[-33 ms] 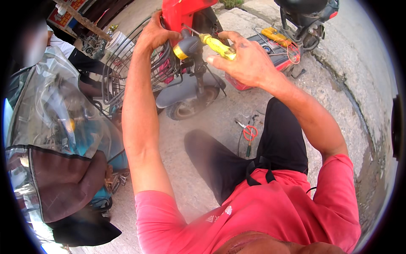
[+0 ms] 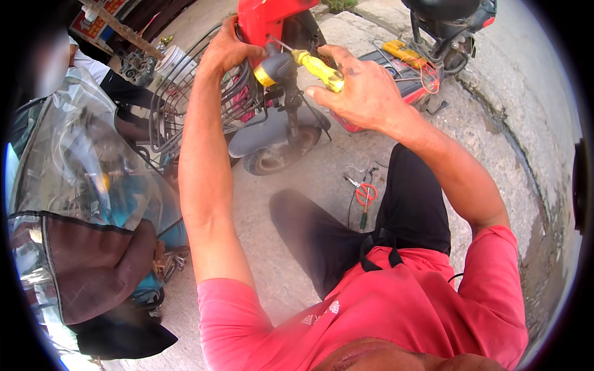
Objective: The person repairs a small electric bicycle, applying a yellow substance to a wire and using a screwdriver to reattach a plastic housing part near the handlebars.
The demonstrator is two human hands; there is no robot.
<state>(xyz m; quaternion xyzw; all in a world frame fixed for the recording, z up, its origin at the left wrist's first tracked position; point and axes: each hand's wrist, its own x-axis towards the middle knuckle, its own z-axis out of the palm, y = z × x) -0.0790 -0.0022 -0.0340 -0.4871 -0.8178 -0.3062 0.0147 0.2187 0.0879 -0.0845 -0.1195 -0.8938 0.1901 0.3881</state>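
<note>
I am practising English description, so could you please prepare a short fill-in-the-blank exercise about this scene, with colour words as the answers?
1. The right hand holds a screwdriver with a ____ handle.
2. The left hand touches the ____ panel.
3. The person's trousers are ____.

Missing words, in order: yellow; red; black.

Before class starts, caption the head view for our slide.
Right hand holds a yellow-handled screwdriver at a red scooter panel, left hand against it.
</note>
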